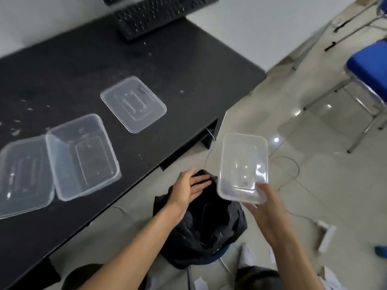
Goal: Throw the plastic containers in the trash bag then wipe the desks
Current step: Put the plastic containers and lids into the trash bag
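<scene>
My right hand point(267, 208) holds a clear plastic container point(243, 166) by its near edge, above and right of the black trash bag point(201, 227) on the floor. The bag's top rim is gripped by my left hand point(188, 189), which pulls it toward the desk. On the black desk point(73, 65) lie a clear lid point(134, 104), an open clear container point(83, 155) and another lid point(23, 176) touching it at the left edge. Crumbs are scattered over the desk.
A black keyboard point(159, 13) sits at the desk's far end. A blue chair point(368, 68) with metal legs stands on the tiled floor at right. Cables run along the floor below the desk. My knees and shoes show at the bottom.
</scene>
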